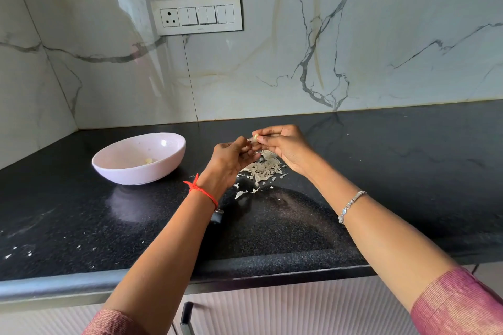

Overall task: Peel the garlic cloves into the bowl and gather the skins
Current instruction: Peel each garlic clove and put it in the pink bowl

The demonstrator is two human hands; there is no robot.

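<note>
A pale pink bowl (130, 174) stands on the black bench (408, 171) towards its back left corner, with one peeled clove (148, 161) lying in the bottom. A few white flecks (16, 251) dot the bench near its front left edge. Right of the bowl, the left hand (231, 159), a red thread (202, 190) tied round its wrist, is raised above the bench with its fingers curled – its grip is closed on the left end of a garlic clove (254, 138), pinching at the skin there. The right hand (285, 147) meets it from the other side: its grip is closed too, thumb and fingertips pinched round the same clove, which is held in the air clear of the bowl. Below and between the two hands the skins (262, 168) lie in a loose heap on the middle of the bench, with a few stray pieces trailing towards the front edge. A silver bracelet (351, 204) sits on the right wrist.
</note>
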